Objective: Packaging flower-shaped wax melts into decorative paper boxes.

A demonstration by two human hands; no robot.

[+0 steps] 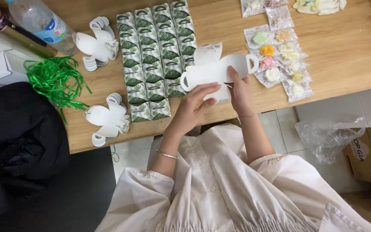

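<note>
Nearest the body, the left hand (194, 101) and right hand (240, 88) are both clamped on a flat white card cutout (211, 68) with looped handles, held just above the front edge of the wooden worktop (344, 51). The left fingers pinch its lower edge; the right thumb presses its middle. Beyond it lie rows of folded green-and-white boxes (155, 56), with small clear packets (275, 56) of what seem to be pastel flower shapes to the right. Stacks of cutouts (106, 118) and green ribbon (54, 79) lie left.
</note>
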